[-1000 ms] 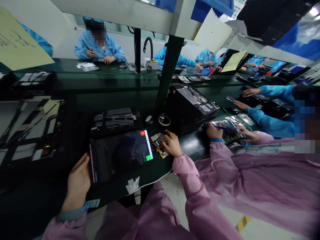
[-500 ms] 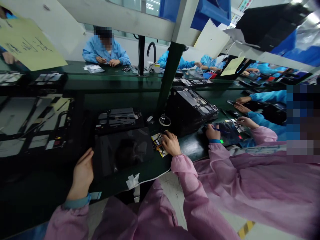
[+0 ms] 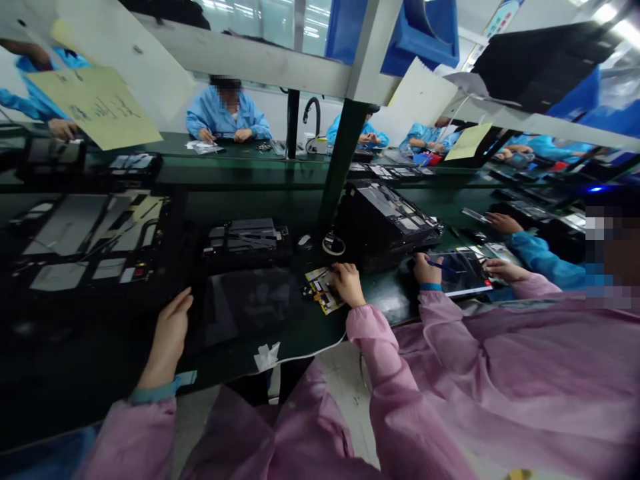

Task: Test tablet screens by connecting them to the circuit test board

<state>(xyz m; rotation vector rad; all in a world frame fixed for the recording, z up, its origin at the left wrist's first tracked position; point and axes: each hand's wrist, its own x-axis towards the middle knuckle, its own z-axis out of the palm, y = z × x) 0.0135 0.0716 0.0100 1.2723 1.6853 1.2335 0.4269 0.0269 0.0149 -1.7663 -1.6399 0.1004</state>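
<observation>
My left hand [image 3: 169,337] is open, its fingers held straight and together by the left edge of a dark glossy panel [image 3: 255,303]; whether it touches the panel is unclear. That panel lies flat on the green bench before me and looks like a tablet screen. To its right is a flat yellow-edged piece [image 3: 323,290] with small dark and orange parts on it. Over its right side my right hand [image 3: 349,285] is closed, fingers bent and fingertips down; what they hold, if anything, is hidden.
Black trays with opened tablets stand at left [image 3: 75,277], behind the panel [image 3: 247,240] and in a tall stack [image 3: 390,213]. A green post [image 3: 343,160] rises from the bench. At right, a co-worker in pink handles a tablet [image 3: 460,273]. Paper notes [image 3: 100,110] hang overhead.
My right hand has drawn slightly off the yellow-edged piece, uncovering more of it. My left hand stays by the panel. The co-worker's tablet now shows a bright area. The view has shifted.
</observation>
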